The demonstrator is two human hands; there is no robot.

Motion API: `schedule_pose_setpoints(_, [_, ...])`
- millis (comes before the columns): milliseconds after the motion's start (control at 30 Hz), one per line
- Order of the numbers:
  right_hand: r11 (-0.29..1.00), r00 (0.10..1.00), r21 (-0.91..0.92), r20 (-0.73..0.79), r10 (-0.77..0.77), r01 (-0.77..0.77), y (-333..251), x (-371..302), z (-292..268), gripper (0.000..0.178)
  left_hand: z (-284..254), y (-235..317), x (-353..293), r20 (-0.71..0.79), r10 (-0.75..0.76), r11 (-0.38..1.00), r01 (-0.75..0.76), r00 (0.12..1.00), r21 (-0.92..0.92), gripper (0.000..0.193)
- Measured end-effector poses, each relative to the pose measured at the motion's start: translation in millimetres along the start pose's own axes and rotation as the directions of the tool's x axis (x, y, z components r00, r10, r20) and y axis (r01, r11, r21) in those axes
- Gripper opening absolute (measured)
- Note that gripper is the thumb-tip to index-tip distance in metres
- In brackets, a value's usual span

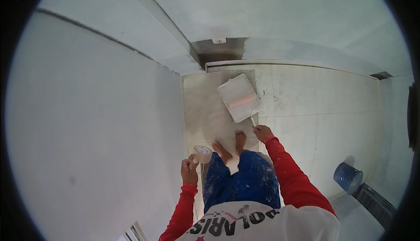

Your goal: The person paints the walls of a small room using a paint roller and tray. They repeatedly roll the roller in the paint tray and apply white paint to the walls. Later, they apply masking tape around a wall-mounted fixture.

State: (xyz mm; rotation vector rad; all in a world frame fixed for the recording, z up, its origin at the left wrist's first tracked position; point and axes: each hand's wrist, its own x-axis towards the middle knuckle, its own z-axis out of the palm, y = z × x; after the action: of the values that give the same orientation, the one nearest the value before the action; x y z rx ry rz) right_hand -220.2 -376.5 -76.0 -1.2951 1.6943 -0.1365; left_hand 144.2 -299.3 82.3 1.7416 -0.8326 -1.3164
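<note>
My right hand (263, 133) is closed around the thin handle of a paint roller (242, 101). The roller's pale pink sleeve lies across a white paint tray (236, 85), which sits tilted to one side on the floor ahead of my feet. To the left, my left hand (189, 171) grips a roll of tan packing tape (202, 158) by its near left edge. The tape is held up beside my left leg, clear of the tray.
Pale walls stand close on my left (96, 109) and ahead (297, 31). A dark unpainted patch (218, 50) surrounds a white wall outlet (219, 40). Light floor tiles (293, 92) extend right, with a blue bucket (348, 177) at the lower right.
</note>
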Motion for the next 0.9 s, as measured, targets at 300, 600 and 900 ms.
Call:
schedule_pose_setpoints(300, [0.968, 0.959, -0.057, -0.163, 0.233, -0.245, 41.2, 134.0, -12.0, 0.033, 87.5, -31.4, 216.5, 0.363, 0.091, 0.962, -0.177, 0.927, 0.210, 0.006])
schedule_pose_setpoints(600, [0.844, 0.911, -0.344, -0.111, 0.398, -0.411, 122.8, 309.3, 32.0, 0.034, 147.2, -199.3, 307.8, 0.392, -0.058, 0.998, 0.068, 0.918, -0.013, 0.011])
schedule_pose_setpoints(900, [0.915, 0.892, -0.145, -0.324, 0.316, -0.377, 229.7, 435.9, 39.4, 0.029, 180.1, -230.3, 332.3, 0.127, -0.045, 0.997, 0.052, 0.991, -0.057, 0.011])
